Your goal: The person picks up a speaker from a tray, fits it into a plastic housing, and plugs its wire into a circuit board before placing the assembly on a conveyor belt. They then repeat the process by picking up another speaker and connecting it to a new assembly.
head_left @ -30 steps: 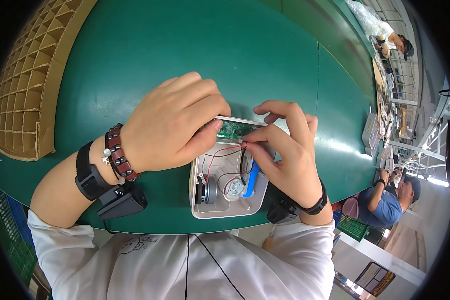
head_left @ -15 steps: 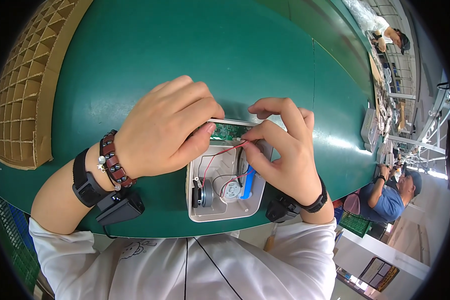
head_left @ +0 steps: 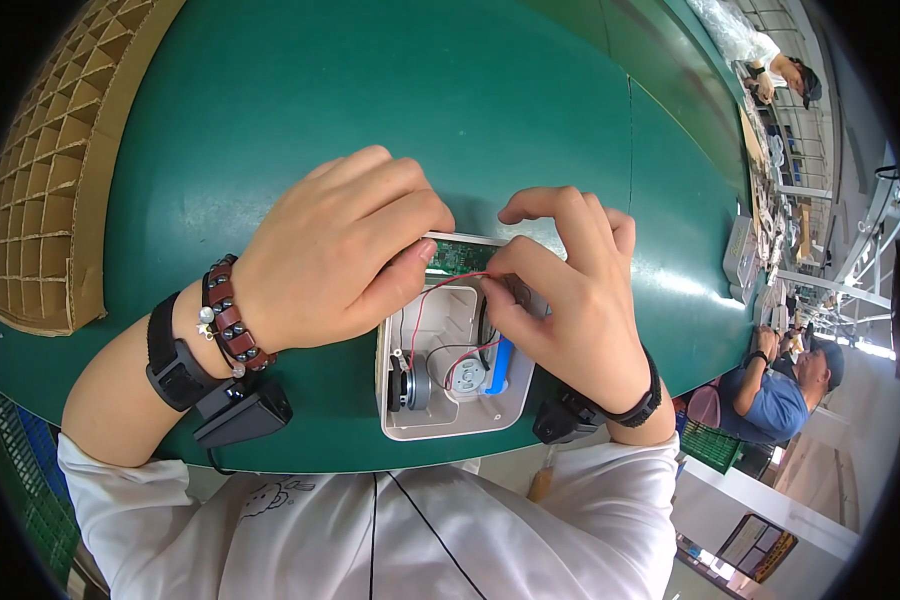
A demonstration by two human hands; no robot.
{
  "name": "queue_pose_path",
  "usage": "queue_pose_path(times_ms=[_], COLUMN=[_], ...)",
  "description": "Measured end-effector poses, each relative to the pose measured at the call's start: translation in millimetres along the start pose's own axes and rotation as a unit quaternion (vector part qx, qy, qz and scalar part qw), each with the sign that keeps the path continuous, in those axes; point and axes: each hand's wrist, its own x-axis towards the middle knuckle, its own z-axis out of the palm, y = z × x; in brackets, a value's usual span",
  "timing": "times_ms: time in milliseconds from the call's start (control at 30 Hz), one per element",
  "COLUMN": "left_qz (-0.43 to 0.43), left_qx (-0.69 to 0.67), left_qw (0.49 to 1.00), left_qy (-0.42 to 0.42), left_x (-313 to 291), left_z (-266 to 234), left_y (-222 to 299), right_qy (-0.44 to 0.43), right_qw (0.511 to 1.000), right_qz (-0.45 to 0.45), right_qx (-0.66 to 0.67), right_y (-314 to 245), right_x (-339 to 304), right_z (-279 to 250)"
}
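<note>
A white plastic housing (head_left: 454, 431) lies open in front of me, holding a round speaker (head_left: 414, 384), a small motor (head_left: 467, 377) and a blue cylindrical battery (head_left: 499, 367). At its far edge stands a panel with a green circuit board (head_left: 455, 257). My left hand (head_left: 355, 250) grips the left end of that board between thumb and fingers. Thumb and index finger of my right hand (head_left: 570, 300) are pinched at the board's right part, on a red wire (head_left: 448, 285) that loops down into the housing. The wire's end is hidden under the fingertips.
A cardboard box with dividers (head_left: 90, 200) stands at the left on the green table (head_left: 370, 90). Two people sit at the right, one in a blue shirt (head_left: 760, 405). A green crate (head_left: 708, 447) is beside that person.
My right fingertips have closed in over the wire's end at the board, hiding it. The board and both hands have shifted slightly; my left hand keeps its grip.
</note>
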Motion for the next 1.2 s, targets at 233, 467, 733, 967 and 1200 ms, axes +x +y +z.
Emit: queue_pose_path(times_ms=[233, 467, 733, 967, 1200], left_qz=[-0.009, 0.001, -0.057, -0.045, -0.033], left_qx=[0.003, 0.014, -0.006, 0.021, 0.04], left_qw=[1.0, 1.0, 0.998, 0.999, 0.999], left_qy=[-0.003, 0.018, -0.007, -0.001, 0.011], left_x=[-1, -3, -3, 0, -3], left_z=[3, 7, 5, 4, 4], left_y=[1, -1, 3, 2, 3], right_qy=[0.002, -0.009, 0.001, -0.07, -0.089], right_qw=[0.998, 0.999, 0.996, 0.997, 0.995], right_qz=[-0.015, -0.007, 0.018, -0.032, -0.039], right_qx=[-0.059, -0.049, 0.093, -0.018, -0.038], right_y=[-9, -11, 5, 8, 10], right_x=[6, 6, -15, -12, -21], right_z=[-1, -3, 10, -4, 3])
